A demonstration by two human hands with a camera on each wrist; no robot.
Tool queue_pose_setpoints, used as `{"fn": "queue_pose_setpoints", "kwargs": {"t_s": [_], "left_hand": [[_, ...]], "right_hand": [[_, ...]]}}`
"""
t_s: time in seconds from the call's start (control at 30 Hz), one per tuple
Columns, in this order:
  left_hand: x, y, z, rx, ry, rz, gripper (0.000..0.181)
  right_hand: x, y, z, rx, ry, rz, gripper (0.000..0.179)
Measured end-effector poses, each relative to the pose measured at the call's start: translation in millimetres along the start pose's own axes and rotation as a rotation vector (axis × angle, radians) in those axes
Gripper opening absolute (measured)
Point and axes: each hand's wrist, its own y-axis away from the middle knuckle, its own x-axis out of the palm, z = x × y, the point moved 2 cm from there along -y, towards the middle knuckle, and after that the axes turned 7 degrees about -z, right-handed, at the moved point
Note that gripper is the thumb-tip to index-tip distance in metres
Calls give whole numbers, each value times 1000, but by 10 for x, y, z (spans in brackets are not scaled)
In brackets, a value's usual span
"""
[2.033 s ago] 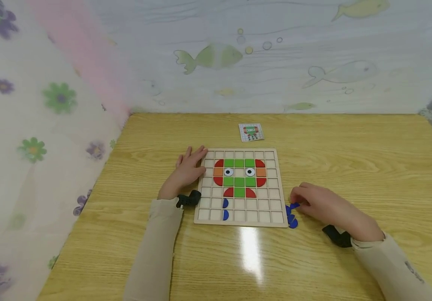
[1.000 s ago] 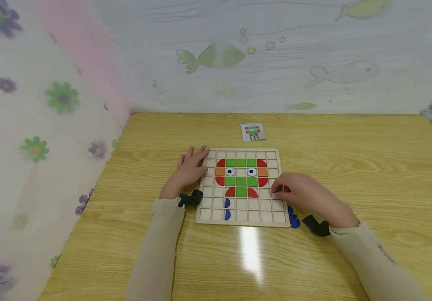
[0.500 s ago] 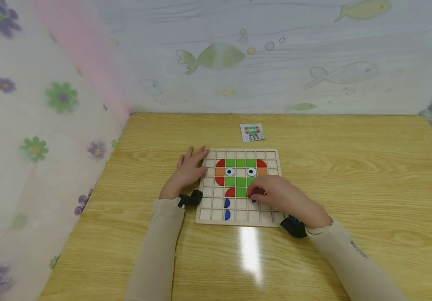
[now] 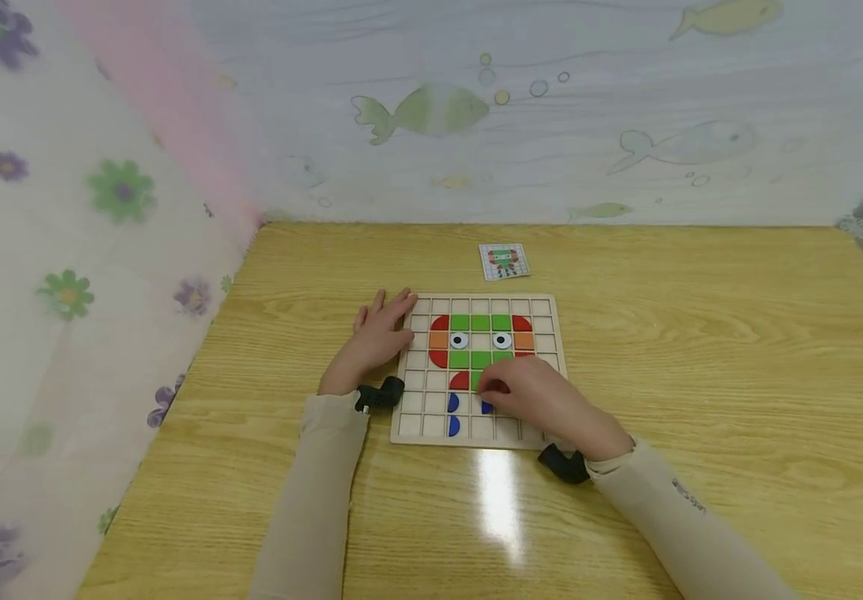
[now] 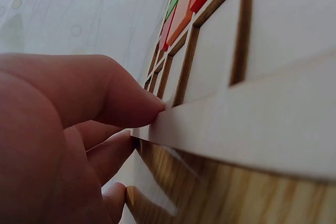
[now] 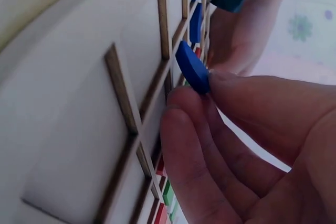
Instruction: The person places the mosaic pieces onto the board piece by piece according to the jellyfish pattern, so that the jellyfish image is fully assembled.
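Observation:
On the table lies a square wooden grid board (image 4: 431, 425), with red, green and orange pieces and two eye discs forming a face. Two blue half-circle pieces (image 4: 454, 426) sit one below the other in the lower cells. My left hand (image 4: 377, 343) rests at the board's left edge, fingers stretched, thumb touching the rim (image 5: 210, 124). Over the lower middle cells my right hand (image 4: 532, 392) pinches another blue half-circle piece (image 6: 192, 67) between thumb and fingers, tilted just above the grid. That hand covers some of the pieces on the right.
A small pattern card (image 4: 504, 262) showing a similar coloured figure lies behind the board. Dark wrist cameras (image 4: 564, 463) sit on both wrists. A patterned wall (image 4: 431, 167) rises at the table's back edge, another at the left.
My right hand has taken a blue half-circle piece from the pile right of the board and carried it left over the lower middle cells. The left hand stays at the board's edge.

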Motion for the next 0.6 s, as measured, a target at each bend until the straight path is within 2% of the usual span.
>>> {"fn": "queue_pose_setpoints", "kwargs": {"t_s": [0.27, 0.6], "left_hand": [[-27, 24, -31, 4, 22, -2, 60], [-30, 23, -40, 18, 54, -1, 60]], "right_hand": [[42, -11, 17, 0, 48, -11, 7], [27, 10, 5, 6, 39, 49, 11]]}}
